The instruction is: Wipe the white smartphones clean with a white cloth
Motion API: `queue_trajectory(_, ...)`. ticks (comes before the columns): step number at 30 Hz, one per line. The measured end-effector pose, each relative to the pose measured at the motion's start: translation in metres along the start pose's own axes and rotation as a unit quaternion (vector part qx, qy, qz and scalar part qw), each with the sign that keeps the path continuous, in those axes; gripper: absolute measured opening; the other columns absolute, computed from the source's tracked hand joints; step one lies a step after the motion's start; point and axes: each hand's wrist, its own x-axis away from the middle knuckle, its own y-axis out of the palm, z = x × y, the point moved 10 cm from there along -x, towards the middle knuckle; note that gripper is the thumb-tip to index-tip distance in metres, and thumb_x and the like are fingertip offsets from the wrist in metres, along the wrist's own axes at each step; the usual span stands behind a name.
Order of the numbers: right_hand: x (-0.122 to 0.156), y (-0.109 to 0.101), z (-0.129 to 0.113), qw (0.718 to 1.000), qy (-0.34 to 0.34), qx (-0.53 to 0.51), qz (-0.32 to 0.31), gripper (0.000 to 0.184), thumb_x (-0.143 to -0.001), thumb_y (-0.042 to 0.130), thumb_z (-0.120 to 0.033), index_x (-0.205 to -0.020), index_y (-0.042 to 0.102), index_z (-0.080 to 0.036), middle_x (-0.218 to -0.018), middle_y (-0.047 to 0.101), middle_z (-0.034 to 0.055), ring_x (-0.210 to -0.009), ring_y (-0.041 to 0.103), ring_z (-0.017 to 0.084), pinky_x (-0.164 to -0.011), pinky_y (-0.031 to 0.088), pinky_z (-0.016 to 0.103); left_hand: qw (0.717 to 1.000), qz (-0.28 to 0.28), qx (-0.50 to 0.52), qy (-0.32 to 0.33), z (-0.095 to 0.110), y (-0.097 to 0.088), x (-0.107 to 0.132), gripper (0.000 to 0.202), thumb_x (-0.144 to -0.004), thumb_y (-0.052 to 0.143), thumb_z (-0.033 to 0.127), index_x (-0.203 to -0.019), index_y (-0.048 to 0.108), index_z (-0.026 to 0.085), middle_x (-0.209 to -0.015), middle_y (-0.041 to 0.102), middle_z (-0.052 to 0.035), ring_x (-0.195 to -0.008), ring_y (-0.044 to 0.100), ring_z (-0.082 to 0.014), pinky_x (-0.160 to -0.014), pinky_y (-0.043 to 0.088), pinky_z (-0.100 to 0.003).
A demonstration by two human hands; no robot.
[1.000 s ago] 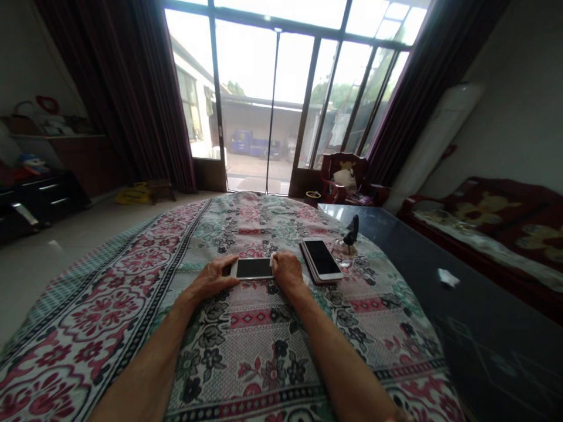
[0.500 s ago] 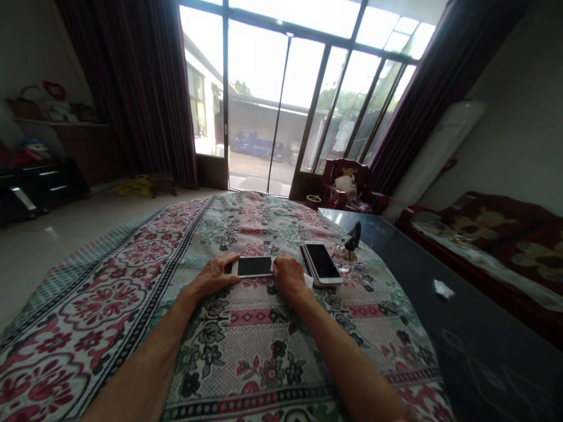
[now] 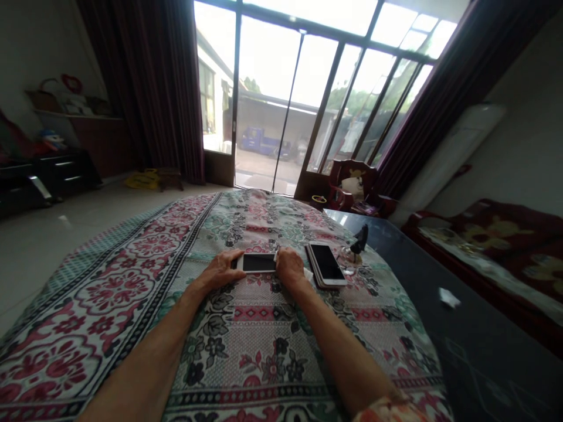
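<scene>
The left hand has its thumb and fingers parted only by the width of the white smartphone, clamped on its left end: thumb on the near edge, the others at the far edge. The right hand is curled closed over the phone's right end; a white sliver shows at its fingertips, and I cannot tell whether that is pinched as well. The phone lies crosswise between the hands, dark screen up, over the cloth-covered worktop; whether it touches the patterned tablecloth is hidden.

Taking the held phone as centre and the glass door as 12 o'clock, one clear bottle with a black top stands at 3 o'clock; its contents cannot be made out. At 1 o'clock on the floor, beyond the cloth, is one container with a yellow rim, its inside too dark to read.

Two smartphones show: the held one, and a second white phone at 3 o'clock, screen up on a flat item with a brownish edge, short of the bottle. One white scrap lies beside the right wrist. Farther out toward 4 o'clock, one crumpled white piece rests on a dark table.
</scene>
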Motion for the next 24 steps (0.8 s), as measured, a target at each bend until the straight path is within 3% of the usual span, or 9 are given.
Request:
queue_trajectory(3,0.012,-0.005,-0.002,0.999,-0.022,0.011,0.036,0.028,-0.089,0.042,-0.009,-0.101,0.067,-0.013,-0.102,0.066,0.0155,-0.098,0.063,0.022,-0.076,0.044,0.026,1.000,0.005,0.001,0.005,0.001,-0.001,0.001,0.057,-0.069,0.063,0.038,-0.123,0.060,0.019,-0.118,0.065,-0.0078,-0.112,0.056,-0.0294,-0.095,0.043,-0.035)
queue_trajectory(13,0.045,-0.007,-0.003,0.997,-0.067,0.035,0.019,0.026,-0.091,0.042,-0.009,-0.098,0.067,-0.014,-0.102,0.066,0.0143,-0.097,0.061,0.021,-0.078,0.042,0.026,1.000,0.016,0.000,0.006,0.001,-0.001,0.002,0.061,-0.069,0.063,0.038,-0.127,0.058,0.017,-0.127,0.061,-0.0102,-0.119,0.052,-0.0294,-0.102,0.038,-0.036)
queue_trajectory(16,0.034,-0.008,0.001,0.997,-0.068,0.026,0.030,0.027,-0.094,0.041,-0.014,-0.095,0.068,-0.014,-0.098,0.067,0.0134,-0.095,0.062,0.021,-0.076,0.042,0.026,1.000,0.013,-0.004,0.012,0.002,-0.001,0.001,0.061,-0.070,0.063,0.037,-0.125,0.058,0.013,-0.125,0.062,-0.0127,-0.115,0.054,-0.0304,-0.098,0.040,-0.036)
queue_trajectory(24,-0.016,-0.007,-0.005,0.998,-0.051,0.027,0.022,0.031,-0.096,0.039,-0.019,-0.096,0.069,-0.014,-0.102,0.067,0.0143,-0.091,0.064,0.020,-0.073,0.042,0.026,1.000,0.006,-0.005,0.013,0.004,0.000,0.002,0.056,-0.072,0.061,0.036,-0.125,0.059,0.018,-0.124,0.063,-0.0094,-0.112,0.055,-0.0283,-0.096,0.041,-0.035)
